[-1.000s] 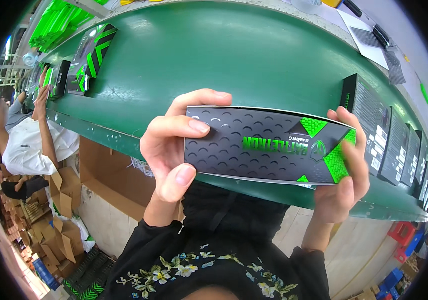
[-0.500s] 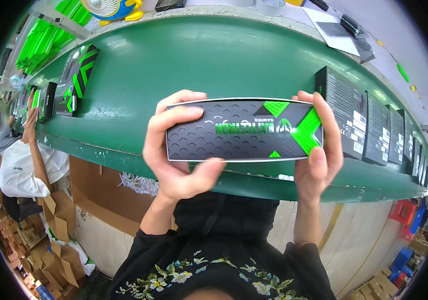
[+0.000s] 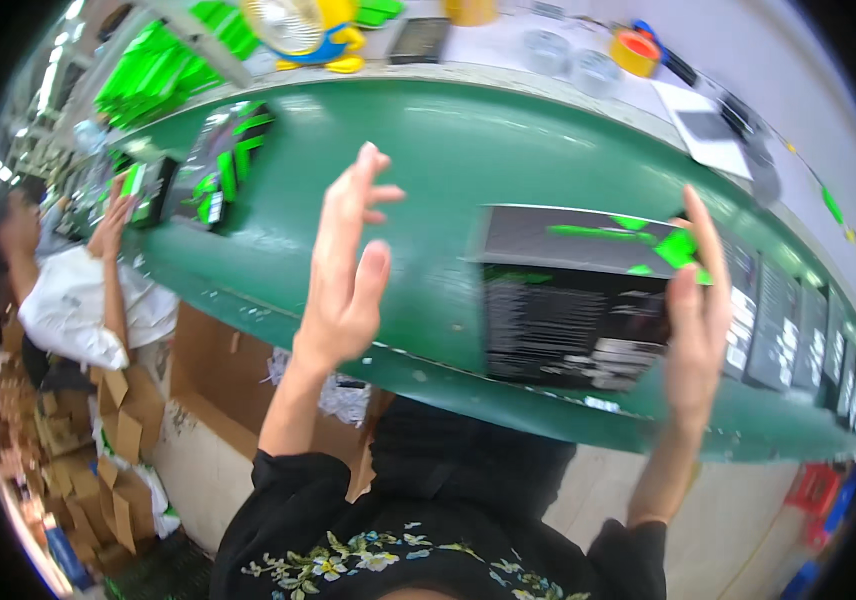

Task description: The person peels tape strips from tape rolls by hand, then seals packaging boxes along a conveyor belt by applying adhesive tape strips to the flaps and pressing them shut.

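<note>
A black and green retail box (image 3: 573, 320) stands upright on the green belt in front of me, a little right of the middle, its printed side toward me. My right hand (image 3: 698, 320) clasps its right end, with the thumb on the near side and the fingers at the far side. My left hand (image 3: 343, 275) is raised over the belt to the left of the box, apart from it, its fingers stretched out and nothing in it. Both hands are slightly blurred.
A row of similar boxes (image 3: 774, 325) stands along the belt (image 3: 418, 240) to the right. Another patterned box (image 3: 223, 165) stands at the left, near a co-worker in a white top (image 3: 98, 305). A fan (image 3: 293, 25) and tape roll (image 3: 635, 50) sit on the back ledge; a carton (image 3: 213, 375) lies below.
The box has gone from being held up in both hands to standing on the belt farther right. My left hand has let go and opened; my right hand has moved right with the box.
</note>
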The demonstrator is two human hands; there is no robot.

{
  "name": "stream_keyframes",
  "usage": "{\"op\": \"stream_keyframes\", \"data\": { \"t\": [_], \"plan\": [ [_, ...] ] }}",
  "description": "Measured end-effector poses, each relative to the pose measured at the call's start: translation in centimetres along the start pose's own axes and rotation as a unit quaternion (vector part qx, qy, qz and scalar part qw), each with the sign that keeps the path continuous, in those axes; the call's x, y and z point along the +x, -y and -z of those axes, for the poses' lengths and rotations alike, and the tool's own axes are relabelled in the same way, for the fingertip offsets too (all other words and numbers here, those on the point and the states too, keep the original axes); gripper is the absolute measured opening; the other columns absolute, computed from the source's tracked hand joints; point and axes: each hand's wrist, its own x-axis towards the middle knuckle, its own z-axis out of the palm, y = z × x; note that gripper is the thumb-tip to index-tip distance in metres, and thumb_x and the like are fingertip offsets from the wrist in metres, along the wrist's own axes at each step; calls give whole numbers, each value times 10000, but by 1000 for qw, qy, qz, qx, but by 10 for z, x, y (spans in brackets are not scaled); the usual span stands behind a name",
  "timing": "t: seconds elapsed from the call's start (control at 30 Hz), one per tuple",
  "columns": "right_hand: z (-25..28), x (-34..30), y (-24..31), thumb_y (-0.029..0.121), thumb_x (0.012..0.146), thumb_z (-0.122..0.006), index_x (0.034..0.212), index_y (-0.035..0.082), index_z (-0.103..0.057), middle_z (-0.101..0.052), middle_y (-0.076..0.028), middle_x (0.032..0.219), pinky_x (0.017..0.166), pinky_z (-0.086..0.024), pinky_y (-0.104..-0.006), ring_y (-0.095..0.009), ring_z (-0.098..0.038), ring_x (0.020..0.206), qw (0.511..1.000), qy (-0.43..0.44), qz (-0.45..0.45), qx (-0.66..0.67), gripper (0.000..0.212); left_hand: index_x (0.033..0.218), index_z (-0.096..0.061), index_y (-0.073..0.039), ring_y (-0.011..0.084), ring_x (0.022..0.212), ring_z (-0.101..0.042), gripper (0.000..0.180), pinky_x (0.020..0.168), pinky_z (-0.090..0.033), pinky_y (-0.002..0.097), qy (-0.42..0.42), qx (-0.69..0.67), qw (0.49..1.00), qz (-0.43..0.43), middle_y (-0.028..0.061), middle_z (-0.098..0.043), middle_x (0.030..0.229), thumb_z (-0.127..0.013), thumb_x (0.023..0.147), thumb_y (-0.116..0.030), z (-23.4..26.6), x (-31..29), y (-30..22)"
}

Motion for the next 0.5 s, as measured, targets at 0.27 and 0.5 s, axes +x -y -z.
{"op": "stream_keyframes", "data": {
  "t": [0.27, 0.5],
  "plan": [
    [32, 24, -52, 179, 953, -603, 1350, 16, -545, -482, -213, 1384, 1091, -365, -422, -365, -485, 1282, 960, -37, 53, -273, 433, 1569, -228, -119, 361, 1453, -288, 1036, 1117, -310, 492, -69, 704, 698, 114, 190, -228, 1604, -674, 640, -19, 185, -15, 157],
    [-34, -13, -51, 327, 896, -674, 1056, 93, -650, -421, -191, 1481, 1133, -246, -563, -408, -314, 1422, 902, 250, 171, -307, 285, 1359, -560, -78, 243, 1301, -541, 558, 1047, -361, 436, -79, 682, 726, 27, 115, -592, 1383, -636, 809, -27, 236, -38, 186]
  ]
}}
